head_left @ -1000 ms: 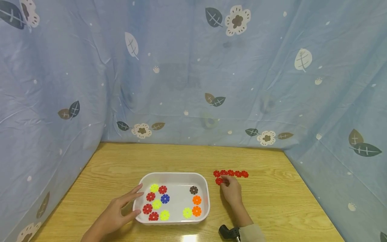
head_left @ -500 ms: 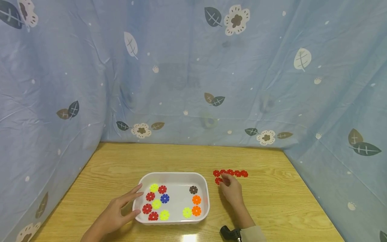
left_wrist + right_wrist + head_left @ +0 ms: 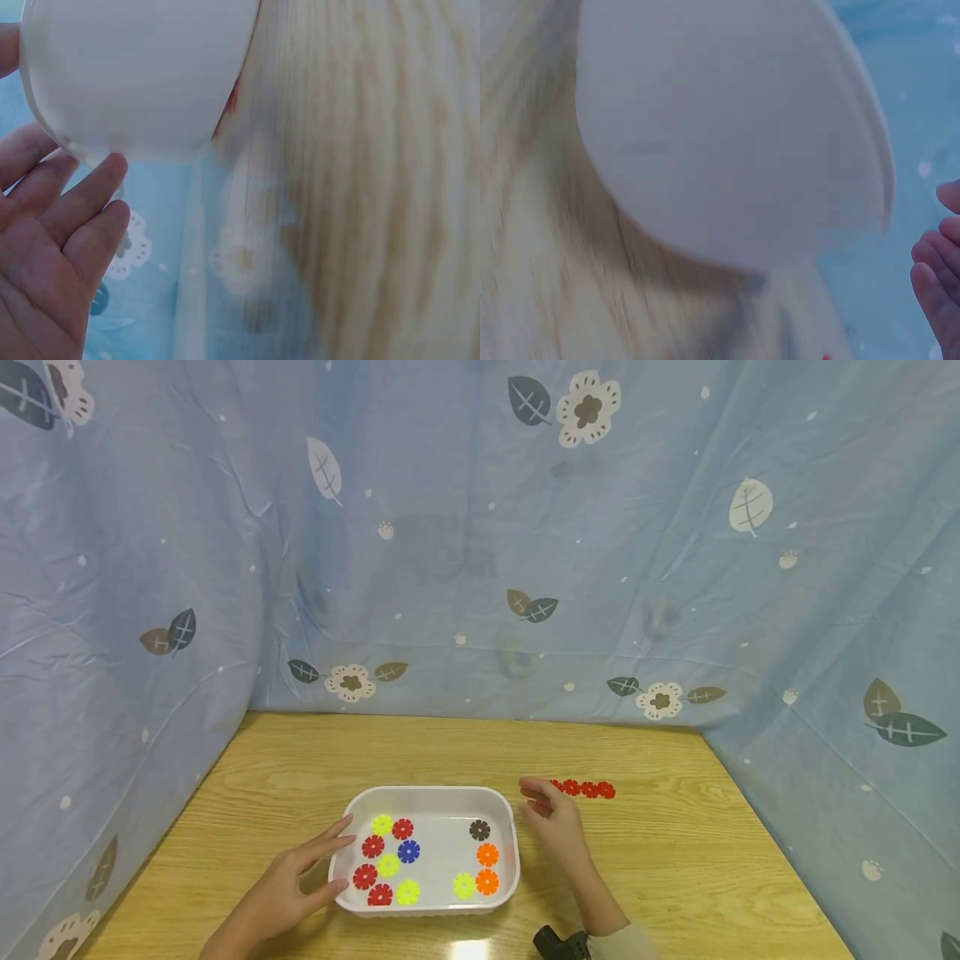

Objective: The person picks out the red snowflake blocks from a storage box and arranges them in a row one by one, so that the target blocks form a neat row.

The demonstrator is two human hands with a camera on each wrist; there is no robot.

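A white tray (image 3: 431, 795) sits on the wooden table and holds several flower-shaped discs: red (image 3: 372, 846), yellow (image 3: 388, 865), blue (image 3: 408, 852), orange (image 3: 487, 855) and brown (image 3: 480, 829). My left hand (image 3: 321, 865) rests with straight fingers against the tray's left wall; the left wrist view shows these fingers (image 3: 79, 202) by the tray (image 3: 135, 75). My right hand (image 3: 542, 803) hovers just right of the tray with loosely bent fingers and nothing visible in it. A row of red discs (image 3: 588, 790) lies on the table behind it. In the right wrist view, the fingertips (image 3: 936, 259) are beside the tray (image 3: 727, 135).
Blue cloth with leaf and flower prints (image 3: 480, 543) walls the table (image 3: 675, 877) at the back and on both sides. A black wrist mount (image 3: 558, 943) shows at the bottom edge. Bare wood lies behind the tray and to the right of the red row.
My right hand has lifted off the red discs and moved left towards the tray, now covering the left end of the row. The left hand and the tray have stayed still.
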